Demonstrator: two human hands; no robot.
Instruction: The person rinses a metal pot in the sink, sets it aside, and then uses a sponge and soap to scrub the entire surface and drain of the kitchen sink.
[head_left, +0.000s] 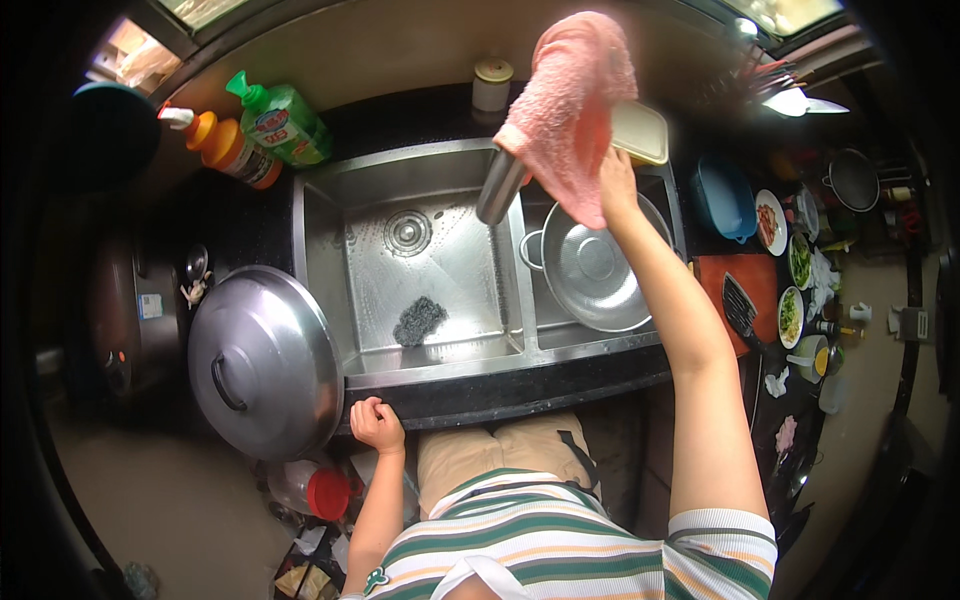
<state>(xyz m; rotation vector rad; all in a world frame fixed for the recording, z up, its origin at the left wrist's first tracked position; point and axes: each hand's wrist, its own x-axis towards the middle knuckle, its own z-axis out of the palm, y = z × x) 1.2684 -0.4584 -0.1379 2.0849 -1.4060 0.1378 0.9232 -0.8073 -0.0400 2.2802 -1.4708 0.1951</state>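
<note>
My right hand (619, 184) reaches over the smaller basin to the back right. Its fingers are partly hidden beside a pink cloth (574, 97) draped over the faucet (501, 187) and next to a pale-lidded container (641, 133). Under that forearm a metal colander (592, 262) lies in the basin. My left hand (377, 425) rests at the counter's front edge with curled fingers; nothing shows in it. A large metal lid (266, 364) stands just left of it. In the larger steel sink (360, 285) lies a dark scouring pad (420, 321) below the drain (407, 232).
Green (285, 124) and orange (232, 150) pump bottles stand at the back left, a lidded jar (492, 84) behind the sink. Rightward are a blue basin (724, 199), a red cutting board (757, 289) with a black slotted turner (739, 304), and plates of food (791, 319).
</note>
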